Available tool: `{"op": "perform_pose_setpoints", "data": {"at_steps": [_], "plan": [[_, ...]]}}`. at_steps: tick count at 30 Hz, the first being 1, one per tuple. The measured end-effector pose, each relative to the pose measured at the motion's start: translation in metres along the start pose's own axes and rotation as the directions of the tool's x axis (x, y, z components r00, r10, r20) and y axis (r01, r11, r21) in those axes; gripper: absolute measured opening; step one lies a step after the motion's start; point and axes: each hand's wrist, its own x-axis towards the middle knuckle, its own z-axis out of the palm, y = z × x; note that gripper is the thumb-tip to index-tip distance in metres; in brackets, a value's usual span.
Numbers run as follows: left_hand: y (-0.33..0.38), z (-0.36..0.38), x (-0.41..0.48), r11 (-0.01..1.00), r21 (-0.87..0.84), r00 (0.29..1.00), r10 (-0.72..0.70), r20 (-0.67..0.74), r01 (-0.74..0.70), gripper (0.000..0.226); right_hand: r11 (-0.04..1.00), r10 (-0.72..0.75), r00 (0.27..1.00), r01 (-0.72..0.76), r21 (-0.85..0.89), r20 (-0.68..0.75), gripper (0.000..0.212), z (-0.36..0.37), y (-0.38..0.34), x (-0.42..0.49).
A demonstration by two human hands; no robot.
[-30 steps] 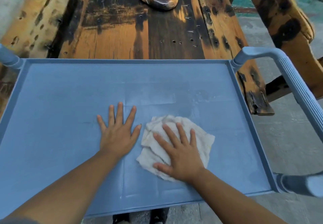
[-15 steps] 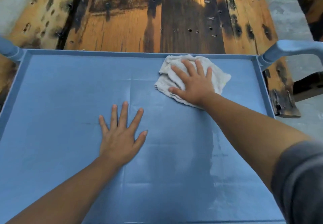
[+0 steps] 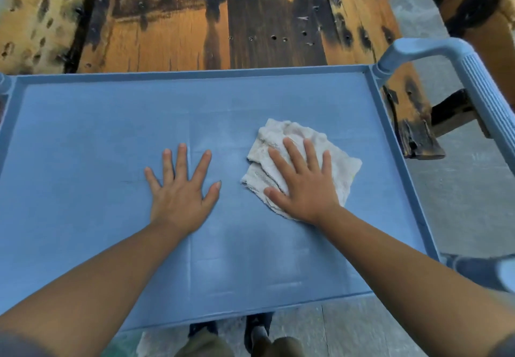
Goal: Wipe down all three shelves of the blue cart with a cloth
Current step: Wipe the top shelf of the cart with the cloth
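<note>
The right hand [image 3: 303, 186] is pressing the cloth [image 3: 299, 161] flat-fingered onto the top shelf [image 3: 83, 134], right of centre, while the left hand [image 3: 181, 192] is lying splayed and empty, probably steadying the cart.

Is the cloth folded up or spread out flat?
Loosely folded and bunched: the cloth shows overlapping layers and creases under the flat right hand.

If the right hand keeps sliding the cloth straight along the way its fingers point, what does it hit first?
Bare shelf lies ahead of the right hand and the cloth; the first obstacle looks like the raised far rim of the top shelf, probably short of the handle post.
</note>
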Motion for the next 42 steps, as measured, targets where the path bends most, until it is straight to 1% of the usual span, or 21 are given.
{"op": "perform_pose_setpoints", "data": {"at_steps": [3, 6, 9, 13, 14, 16, 18, 20, 21, 23, 25, 28, 30, 35, 39, 42], "plan": [[0.0, -0.002, 0.0, 1.0, -0.01, 1.0, -0.001, 0.011, 0.001, 0.067, 0.998, -0.059, 0.997, 0.058, -0.017, -0.052, 0.081, 0.013, 0.007, -0.07], [0.001, -0.005, -0.002, 1.0, -0.01, 0.999, -0.004, 0.033, 0.005, 0.067, 0.995, -0.086, 0.995, 0.084, -0.046, -0.048, 0.082, 0.018, 0.019, -0.12], [0.003, -0.01, -0.005, 1.0, 0.002, 0.998, -0.011, 0.067, 0.011, 0.067, 0.996, -0.077, 0.997, 0.076, -0.05, -0.029, 0.083, 0.019, 0.021, -0.14], [0.012, -0.026, -0.001, 0.998, 0.047, 0.979, -0.041, 0.198, 0.032, 0.067, 0.998, -0.056, 0.998, 0.057, -0.04, 0.015, 0.084, 0.014, 0.02, -0.143], [0.02, -0.031, 0.0, 0.998, 0.048, 0.979, -0.05, 0.199, 0.042, 0.067, 0.998, -0.052, 0.998, 0.053, -0.036, 0.022, 0.083, 0.013, 0.02, -0.143], [0.041, -0.038, 0.002, 0.999, -0.005, 0.991, -0.043, 0.13, 0.044, 0.063, 0.999, -0.045, 0.998, 0.046, -0.019, 0.036, 0.082, 0.011, 0.018, -0.144], [0.073, -0.039, 0.006, 0.996, -0.089, 0.998, 0.017, 0.06, -0.012, 0.061, 0.999, -0.038, 0.999, 0.038, -0.01, 0.035, 0.082, 0.011, 0.018, -0.143], [0.101, -0.034, 0.004, 0.981, -0.177, 0.995, 0.09, 0.048, -0.08, 0.061, 0.999, -0.039, 0.999, 0.039, 0.003, 0.027, 0.082, 0.011, 0.019, -0.143], [0.111, -0.028, 0.002, 0.978, -0.173, 0.99, 0.126, 0.057, -0.114, 0.062, 0.999, -0.037, 0.999, 0.036, 0.011, 0.016, 0.082, 0.011, 0.02, -0.142], [0.117, -0.012, -0.003, 0.982, -0.088, 0.982, 0.175, 0.072, -0.168, 0.063, 0.999, -0.028, 1.0, 0.029, 0.029, -0.009, 0.081, 0.012, 0.022, -0.139], [0.114, -0.002, -0.004, 0.984, -0.044, 0.982, 0.177, 0.059, -0.175, 0.064, 0.999, -0.03, 0.999, 0.032, 0.041, -0.039, 0.08, 0.015, 0.024, -0.134], [0.112, 0.003, -0.004, 0.983, -0.044, 0.983, 0.179, 0.048, -0.177, 0.064, 0.999, -0.018, 0.997, 0.021, 0.034, -0.077, 0.081, 0.017, 0.029, -0.12], [0.113, 0.003, -0.003, 0.982, -0.031, 0.982, 0.185, 0.048, -0.184, 0.065, 0.998, 0.038, 0.997, -0.035, 0.044, -0.07, 0.082, 0.014, 0.038, -0.095], [0.115, -0.001, -0.005, 0.981, -0.037, 0.98, 0.193, 0.043, -0.192, 0.066, 0.979, 0.203, 0.979, -0.203, 0.029, -0.023, 0.086, -0.006, 0.071, 0.003], [0.114, 0.002, -0.005, 0.98, -0.016, 0.979, 0.201, 0.039, -0.201, 0.066, 0.965, 0.26, 0.966, -0.26, 0.019, -0.001, 0.09, -0.023, 0.103, 0.084], [0.112, 0.005, -0.003, 0.979, -0.004, 0.978, 0.206, 0.037, -0.206, 0.067, 0.953, 0.302, 0.953, -0.301, 0.029, -0.017, 0.091, -0.029, 0.117, 0.129]]}}
